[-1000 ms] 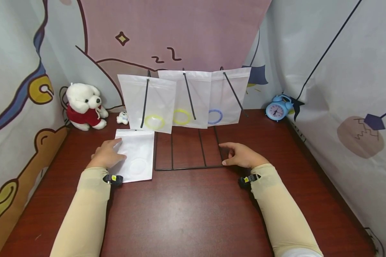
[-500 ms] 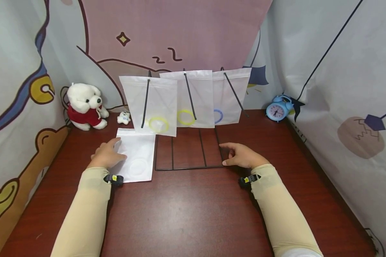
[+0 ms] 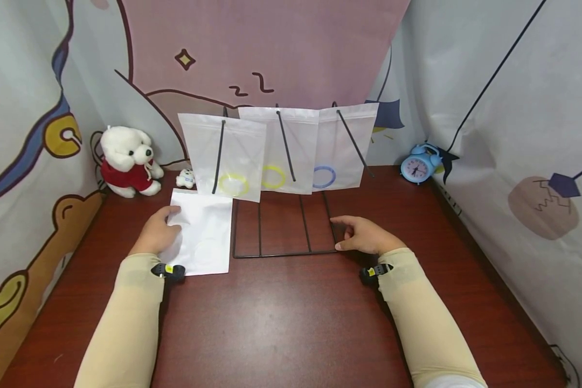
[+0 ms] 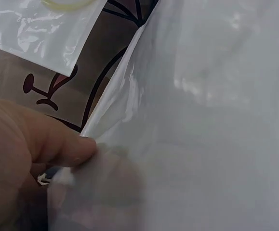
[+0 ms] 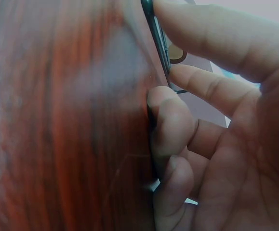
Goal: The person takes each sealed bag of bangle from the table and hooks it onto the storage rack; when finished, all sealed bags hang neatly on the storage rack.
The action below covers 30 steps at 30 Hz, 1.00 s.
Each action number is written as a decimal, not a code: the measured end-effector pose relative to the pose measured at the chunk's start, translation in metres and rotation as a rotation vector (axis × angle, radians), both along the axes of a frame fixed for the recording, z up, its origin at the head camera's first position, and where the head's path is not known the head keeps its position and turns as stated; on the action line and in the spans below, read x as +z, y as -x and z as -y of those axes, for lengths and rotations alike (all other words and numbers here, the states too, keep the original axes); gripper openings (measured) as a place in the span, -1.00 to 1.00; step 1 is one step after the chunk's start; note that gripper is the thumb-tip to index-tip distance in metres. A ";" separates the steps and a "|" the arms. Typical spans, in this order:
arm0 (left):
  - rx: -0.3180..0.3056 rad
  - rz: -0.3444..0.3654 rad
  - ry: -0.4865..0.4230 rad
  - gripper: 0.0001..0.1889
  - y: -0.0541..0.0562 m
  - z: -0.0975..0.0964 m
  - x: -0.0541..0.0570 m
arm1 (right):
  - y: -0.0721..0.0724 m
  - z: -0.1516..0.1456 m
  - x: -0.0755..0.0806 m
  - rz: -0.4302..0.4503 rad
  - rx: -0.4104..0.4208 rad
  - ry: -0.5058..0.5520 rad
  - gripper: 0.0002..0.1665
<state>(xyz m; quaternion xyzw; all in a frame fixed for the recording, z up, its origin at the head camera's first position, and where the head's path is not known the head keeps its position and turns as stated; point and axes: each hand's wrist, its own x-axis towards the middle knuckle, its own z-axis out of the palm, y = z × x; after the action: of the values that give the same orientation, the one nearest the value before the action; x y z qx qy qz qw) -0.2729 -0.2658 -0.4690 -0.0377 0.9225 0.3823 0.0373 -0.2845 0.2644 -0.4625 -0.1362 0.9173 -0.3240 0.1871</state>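
Observation:
At the left of the table in the head view, my left hand [image 3: 156, 231] pinches the left edge of a flat white zip bag [image 3: 206, 237]. The left wrist view shows the thumb [image 4: 67, 144] on the bag's near face and a finger behind the translucent film. A black wire rack [image 3: 274, 254] stands beside the bag. My right hand [image 3: 364, 234] presses its index finger and thumb on the rack's right front corner, the other fingers bent under the palm. From the rack's hooks hang three white bags: left [image 3: 208, 145], middle [image 3: 300, 140] and right [image 3: 349, 151].
Yellow rings show through the left and middle hanging bags, a blue ring [image 3: 324, 177] through the right one. A plush dog [image 3: 131, 172] and a small white figure [image 3: 186, 178] sit at the back left. A blue alarm clock [image 3: 417, 164] stands at the back right.
The left hand has shifted slightly left, from over the bag to its left edge. The bag's top edge sits a little higher. Hanging bags swayed slightly. The right hand has not moved.

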 end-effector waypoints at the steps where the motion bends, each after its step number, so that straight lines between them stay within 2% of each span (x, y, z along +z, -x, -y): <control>1: -0.005 -0.012 -0.012 -0.35 0.000 0.000 0.000 | 0.000 0.000 0.000 -0.001 0.001 0.001 -0.09; 7: -0.015 -0.032 -0.035 -0.32 0.001 0.001 0.000 | 0.002 -0.002 -0.002 -0.002 0.008 0.012 -0.08; 14: -0.011 -0.034 -0.070 -0.36 0.001 0.002 0.001 | 0.003 -0.002 -0.002 0.001 0.012 0.021 -0.08; 18: 0.025 -0.024 -0.099 -0.42 0.000 0.003 0.000 | 0.002 -0.001 0.000 0.001 0.011 0.020 -0.08; 23: 0.100 -0.015 -0.157 -0.45 -0.001 0.004 0.000 | 0.002 -0.001 0.000 0.003 0.010 0.015 -0.08; 30: 0.181 -0.094 -0.200 -0.56 -0.001 0.006 -0.003 | 0.001 -0.001 0.000 0.003 0.005 0.017 -0.08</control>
<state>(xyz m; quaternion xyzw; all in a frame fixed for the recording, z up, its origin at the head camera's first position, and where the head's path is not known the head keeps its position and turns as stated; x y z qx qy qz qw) -0.2719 -0.2721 -0.4720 -0.0987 0.8735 0.4754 -0.0369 -0.2851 0.2659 -0.4624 -0.1397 0.9139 -0.3313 0.1882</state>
